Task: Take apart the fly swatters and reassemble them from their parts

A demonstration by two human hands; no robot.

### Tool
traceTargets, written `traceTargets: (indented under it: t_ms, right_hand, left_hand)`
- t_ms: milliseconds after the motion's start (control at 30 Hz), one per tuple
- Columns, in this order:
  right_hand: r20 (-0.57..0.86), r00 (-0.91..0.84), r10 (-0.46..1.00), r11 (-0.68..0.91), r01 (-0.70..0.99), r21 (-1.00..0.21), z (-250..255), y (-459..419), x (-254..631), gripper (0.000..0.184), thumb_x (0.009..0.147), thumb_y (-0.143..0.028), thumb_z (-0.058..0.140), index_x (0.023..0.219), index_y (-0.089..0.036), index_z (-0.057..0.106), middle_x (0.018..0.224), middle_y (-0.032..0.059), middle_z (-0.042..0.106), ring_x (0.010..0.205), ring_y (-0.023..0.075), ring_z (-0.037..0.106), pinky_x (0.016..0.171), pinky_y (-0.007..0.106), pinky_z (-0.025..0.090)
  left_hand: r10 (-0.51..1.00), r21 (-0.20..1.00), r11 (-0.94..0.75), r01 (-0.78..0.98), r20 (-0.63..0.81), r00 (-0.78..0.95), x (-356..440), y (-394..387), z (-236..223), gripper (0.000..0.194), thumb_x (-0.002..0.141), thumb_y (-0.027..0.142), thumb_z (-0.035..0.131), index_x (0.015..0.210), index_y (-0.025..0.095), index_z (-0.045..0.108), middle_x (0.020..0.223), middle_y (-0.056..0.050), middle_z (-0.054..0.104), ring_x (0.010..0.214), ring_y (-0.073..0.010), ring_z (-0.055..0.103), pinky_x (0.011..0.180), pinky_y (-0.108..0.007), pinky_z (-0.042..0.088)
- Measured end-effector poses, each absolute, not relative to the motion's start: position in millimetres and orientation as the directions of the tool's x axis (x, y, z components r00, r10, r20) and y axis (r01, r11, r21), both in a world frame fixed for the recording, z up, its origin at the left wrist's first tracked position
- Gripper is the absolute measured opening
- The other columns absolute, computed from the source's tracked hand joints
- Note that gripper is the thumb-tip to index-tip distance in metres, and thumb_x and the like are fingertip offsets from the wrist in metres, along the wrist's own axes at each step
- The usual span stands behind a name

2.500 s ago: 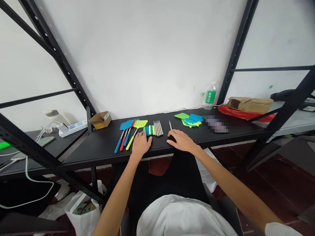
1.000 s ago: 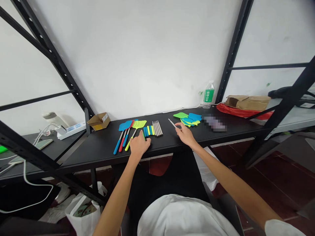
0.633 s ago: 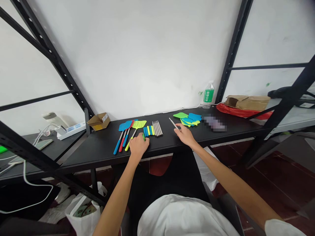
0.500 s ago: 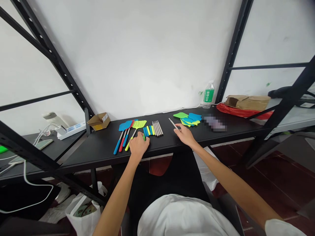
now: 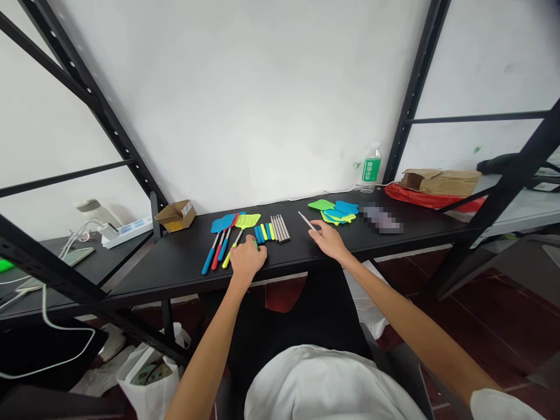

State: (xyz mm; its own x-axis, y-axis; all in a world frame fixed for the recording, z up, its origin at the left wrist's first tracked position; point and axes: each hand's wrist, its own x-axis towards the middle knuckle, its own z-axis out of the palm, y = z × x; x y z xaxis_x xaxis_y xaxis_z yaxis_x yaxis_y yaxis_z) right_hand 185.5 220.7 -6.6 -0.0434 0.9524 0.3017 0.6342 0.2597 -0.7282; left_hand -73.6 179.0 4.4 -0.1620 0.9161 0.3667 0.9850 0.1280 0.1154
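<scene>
My left hand is closed on a green handle grip, most of it hidden by the fingers. In my right hand is a thin silver metal rod, its free end pointing up and left. Several fly swatters in blue, red and yellow lie to the left of my left hand. Between the hands are a row of blue and yellow grips and a row of several metal rods. Loose green, blue and yellow swatter heads are piled beyond my right hand.
On the black table a small open cardboard box stands at the left. A water bottle is at the back right, near a cardboard box on red plastic. Black metal posts rise at both sides.
The rod in my right hand has shifted very slightly to the left. My left hand stays almost where it was, still closed on the green grip.
</scene>
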Motion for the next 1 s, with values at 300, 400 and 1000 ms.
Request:
traceTargets:
  t_ms: [300,400,1000]
  right_hand:
    - [0.305,-0.055,0.951,0.273,0.611,-0.743,-5.8,221.1,184.6,0.042,0.09,-0.039,0.05,0.125,-0.021,0.064,0.083,0.0041,0.075,0.075,0.022,0.067,0.069,0.03,0.043]
    - [0.321,-0.065,0.945,0.294,0.602,-0.743,-5.5,220.6,184.2,0.036,0.091,-0.043,0.048,0.108,-0.021,0.071,0.076,0.0038,0.073,0.071,0.0214,0.066,0.064,0.028,0.04]
    - [0.372,-0.061,0.926,0.347,0.523,-0.778,-6.4,219.1,184.7,0.038,0.092,-0.049,0.042,0.068,-0.022,0.054,0.067,0.0006,0.062,0.064,0.0177,0.056,0.062,0.027,0.035]
  left_hand:
    - [0.915,0.11,0.109,0.988,0.376,-0.144,-74.7,178.6,4.7,0.035,0.086,0.032,0.046,0.116,0.014,0.051,0.08,-0.013,0.072,0.085,-0.0341,0.07,0.091,-0.045,0.043]
    - [0.917,0.118,0.095,0.988,0.375,-0.133,-75.1,178.3,5.9,0.035,0.087,0.03,0.046,0.118,0.014,0.048,0.08,-0.013,0.072,0.085,-0.0338,0.07,0.09,-0.044,0.043]
    - [0.926,0.057,-0.175,0.983,0.35,0.145,-55.4,167.3,13.6,0.036,0.097,0.033,0.039,0.131,0.022,0.043,0.073,-0.004,0.065,0.073,-0.0263,0.068,0.068,-0.03,0.045]
